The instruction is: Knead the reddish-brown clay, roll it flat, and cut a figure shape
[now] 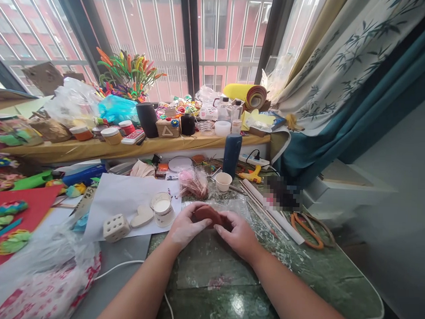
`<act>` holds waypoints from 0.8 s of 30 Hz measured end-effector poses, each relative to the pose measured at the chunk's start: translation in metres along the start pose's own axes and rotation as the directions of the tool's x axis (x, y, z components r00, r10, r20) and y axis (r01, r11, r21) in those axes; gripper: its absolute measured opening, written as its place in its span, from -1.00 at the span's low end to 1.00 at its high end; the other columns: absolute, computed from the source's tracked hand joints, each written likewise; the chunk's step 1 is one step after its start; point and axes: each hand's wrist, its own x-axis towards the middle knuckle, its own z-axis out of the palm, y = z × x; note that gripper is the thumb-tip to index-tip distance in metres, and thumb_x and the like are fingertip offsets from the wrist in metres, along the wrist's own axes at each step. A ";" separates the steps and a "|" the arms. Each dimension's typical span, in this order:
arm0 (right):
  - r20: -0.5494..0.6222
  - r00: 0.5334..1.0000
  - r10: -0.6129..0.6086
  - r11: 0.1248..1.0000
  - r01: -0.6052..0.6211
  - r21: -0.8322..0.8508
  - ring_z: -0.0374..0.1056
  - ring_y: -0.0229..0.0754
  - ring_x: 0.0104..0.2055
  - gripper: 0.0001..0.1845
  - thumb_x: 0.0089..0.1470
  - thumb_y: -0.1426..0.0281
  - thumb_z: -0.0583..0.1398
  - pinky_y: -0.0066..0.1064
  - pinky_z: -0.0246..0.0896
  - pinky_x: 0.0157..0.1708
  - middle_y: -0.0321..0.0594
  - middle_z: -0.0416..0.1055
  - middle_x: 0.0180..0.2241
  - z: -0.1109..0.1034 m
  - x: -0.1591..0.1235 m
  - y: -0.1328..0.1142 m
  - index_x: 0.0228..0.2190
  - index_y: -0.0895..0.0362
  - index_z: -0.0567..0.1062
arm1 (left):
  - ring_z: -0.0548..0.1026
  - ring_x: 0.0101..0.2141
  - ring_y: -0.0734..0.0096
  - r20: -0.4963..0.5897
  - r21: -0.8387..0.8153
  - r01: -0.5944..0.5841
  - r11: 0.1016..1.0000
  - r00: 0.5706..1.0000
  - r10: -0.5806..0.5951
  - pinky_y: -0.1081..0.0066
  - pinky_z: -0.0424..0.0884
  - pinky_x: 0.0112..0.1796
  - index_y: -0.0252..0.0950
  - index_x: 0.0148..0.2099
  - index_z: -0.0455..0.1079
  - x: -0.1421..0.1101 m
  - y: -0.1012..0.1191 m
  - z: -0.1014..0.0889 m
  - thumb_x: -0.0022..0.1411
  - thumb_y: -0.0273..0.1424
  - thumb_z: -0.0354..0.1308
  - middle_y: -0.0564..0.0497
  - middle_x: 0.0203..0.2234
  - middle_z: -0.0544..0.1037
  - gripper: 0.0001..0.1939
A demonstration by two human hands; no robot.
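Both hands meet over the green marbled table (299, 274), closed around a reddish-brown lump of clay (208, 214). My left hand (186, 227) cups its left side with the thumb on top. My right hand (237, 234) grips its right side. The lump sits just above a clear plastic sheet (232, 206). A small jar of white paste (162, 209) stands just left of my left hand, on a white paper sheet (123, 198), next to a pale heart-shaped piece (142, 216) and a white dice-like block (115, 228).
A paper cup (223, 181), a dark blue bottle (231, 154) and a pink-filled bag (194, 182) stand behind the hands. White rods (266, 205) and orange-handled scissors (309, 231) lie to the right. A plastic bag (44, 274) and red felt (26, 209) are at left. The windowsill shelf (94, 148) is cluttered.
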 end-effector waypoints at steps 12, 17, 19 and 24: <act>-0.105 0.978 -0.180 0.971 0.159 -0.180 0.41 -0.04 -0.05 -0.79 0.17 0.27 0.24 -0.19 0.33 0.02 -0.15 0.49 -0.14 -0.003 -0.002 -0.001 -0.16 0.03 0.56 | 0.55 -0.17 0.22 0.077 0.186 -0.110 0.976 0.992 0.097 0.27 0.43 -0.07 -0.21 -0.18 0.57 -0.003 0.011 0.000 0.11 -0.34 0.30 -0.01 -0.25 0.61 -0.81; -0.034 0.986 -0.162 0.971 0.153 -0.181 0.42 -0.04 -0.04 -0.70 0.14 0.27 0.28 -0.18 0.32 0.03 -0.17 0.51 -0.11 -0.003 -0.002 -0.003 -0.07 0.00 0.54 | 0.57 -0.15 0.22 0.091 0.187 -0.097 0.978 0.993 0.082 0.24 0.43 -0.03 -0.21 -0.10 0.53 -0.003 0.009 0.000 0.09 -0.36 0.31 -0.01 -0.21 0.62 -0.72; -0.055 0.988 -0.142 0.975 0.130 -0.181 0.43 -0.05 -0.04 -0.77 0.18 0.29 0.24 -0.18 0.31 0.03 -0.17 0.52 -0.13 -0.003 -0.001 -0.001 -0.12 0.02 0.56 | 0.58 -0.13 0.20 0.080 0.166 -0.049 0.985 0.996 0.036 0.21 0.44 -0.02 -0.22 -0.04 0.49 -0.004 0.008 -0.001 0.08 -0.32 0.35 -0.04 -0.16 0.62 -0.64; -0.032 0.999 -0.027 0.992 0.023 -0.126 0.45 -0.01 0.00 -0.53 0.06 0.28 0.32 -0.14 0.34 0.04 -0.15 0.52 -0.01 -0.002 0.002 0.001 0.03 0.02 0.47 | 0.55 -0.04 0.15 0.132 0.170 -0.051 0.984 0.991 0.028 0.21 0.44 0.01 -0.20 0.07 0.45 -0.007 0.012 -0.009 0.13 -0.25 0.35 -0.10 -0.01 0.58 -0.55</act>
